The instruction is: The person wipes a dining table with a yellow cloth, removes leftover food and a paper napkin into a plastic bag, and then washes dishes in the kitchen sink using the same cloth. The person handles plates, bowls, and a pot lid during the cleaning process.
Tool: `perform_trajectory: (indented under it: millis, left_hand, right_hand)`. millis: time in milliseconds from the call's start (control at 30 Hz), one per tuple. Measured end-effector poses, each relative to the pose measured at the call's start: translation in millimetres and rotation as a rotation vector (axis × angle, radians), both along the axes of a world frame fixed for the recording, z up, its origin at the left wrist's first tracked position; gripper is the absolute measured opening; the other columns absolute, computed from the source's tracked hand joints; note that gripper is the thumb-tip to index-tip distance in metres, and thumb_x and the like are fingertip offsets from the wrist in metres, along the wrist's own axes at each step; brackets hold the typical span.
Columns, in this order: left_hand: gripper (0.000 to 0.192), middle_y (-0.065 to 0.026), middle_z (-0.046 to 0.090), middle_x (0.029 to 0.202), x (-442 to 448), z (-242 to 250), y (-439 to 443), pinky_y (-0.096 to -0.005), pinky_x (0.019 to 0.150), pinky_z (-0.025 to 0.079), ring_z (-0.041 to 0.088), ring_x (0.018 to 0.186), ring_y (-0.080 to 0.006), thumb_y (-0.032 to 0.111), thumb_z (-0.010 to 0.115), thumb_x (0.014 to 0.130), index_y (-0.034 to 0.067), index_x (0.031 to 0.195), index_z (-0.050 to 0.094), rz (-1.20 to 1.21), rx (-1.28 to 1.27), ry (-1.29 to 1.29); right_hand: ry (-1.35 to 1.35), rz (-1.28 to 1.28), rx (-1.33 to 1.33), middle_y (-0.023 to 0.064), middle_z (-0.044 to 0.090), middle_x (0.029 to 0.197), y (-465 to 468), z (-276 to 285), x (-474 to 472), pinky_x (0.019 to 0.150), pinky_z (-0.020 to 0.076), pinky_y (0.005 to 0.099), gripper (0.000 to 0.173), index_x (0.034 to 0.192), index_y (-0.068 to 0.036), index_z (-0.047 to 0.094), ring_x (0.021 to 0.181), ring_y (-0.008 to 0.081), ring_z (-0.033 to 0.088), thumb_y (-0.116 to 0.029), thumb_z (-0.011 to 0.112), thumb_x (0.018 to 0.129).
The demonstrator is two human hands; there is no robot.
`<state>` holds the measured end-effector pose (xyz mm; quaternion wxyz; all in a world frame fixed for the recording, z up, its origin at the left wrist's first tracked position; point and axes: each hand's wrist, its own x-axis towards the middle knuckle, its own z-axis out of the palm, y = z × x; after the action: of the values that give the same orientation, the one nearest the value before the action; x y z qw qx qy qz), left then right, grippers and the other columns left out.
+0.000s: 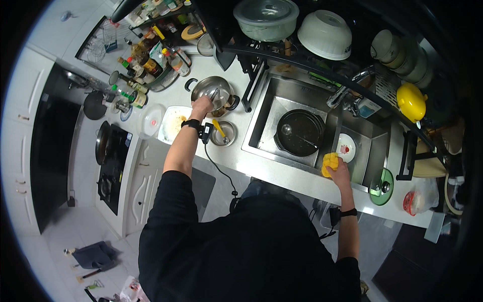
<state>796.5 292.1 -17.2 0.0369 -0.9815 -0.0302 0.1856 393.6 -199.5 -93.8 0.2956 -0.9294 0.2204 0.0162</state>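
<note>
My left hand is at the near-left rim of a stainless steel pot with black handles. Its fingers are partly hidden, and whether they grip the rim or the dark utensil beside them cannot be made out. My right hand holds a yellow cloth or sponge over the front edge of the double sink. A black pan with a clear ladle-like utensil in it sits in the left basin. Beside the right hand, a small white dish with a red spot lies in the right basin.
Close to my left forearm are a stained white square plate and a steel bowl holding a yellow-handled spoon. Bottles crowd the corner. A black rack rail crosses above the sink. A green-rimmed glass lid rests at right.
</note>
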Motion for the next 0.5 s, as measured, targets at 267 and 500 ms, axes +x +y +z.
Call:
perform_trajectory:
  millis: [267,500]
  left_hand:
    - [0.027,-0.0254,0.069,0.098,-45,27,59,-0.0520,0.077,0.052,0.066,0.092,-0.0431,0.013,0.050,0.092,0.003,0.116,0.054,-0.294,-0.205,-0.311]
    - [0.016,-0.0195,0.066,0.073,-119,47,72,-0.0517,0.065,0.052,0.065,0.070,-0.0415,0.018,0.059,0.090,0.006,0.101,0.062,-0.586,-0.492,-0.044]
  right_hand:
    - [-0.267,-0.205,0.120,0.0188,0.063,0.103,21,17,-7,0.087,0.0509,0.0425,0.036,0.115,0.000,0.055,0.099,0.0363,0.063,-0.005,0.068,0.082]
    - [-0.555,-0.552,0.690,0.0058,0.063,0.103,47,36,-9,0.068,0.0520,0.0248,0.033,0.121,-0.001,0.053,0.086,0.0125,0.062,-0.002,0.060,0.089]
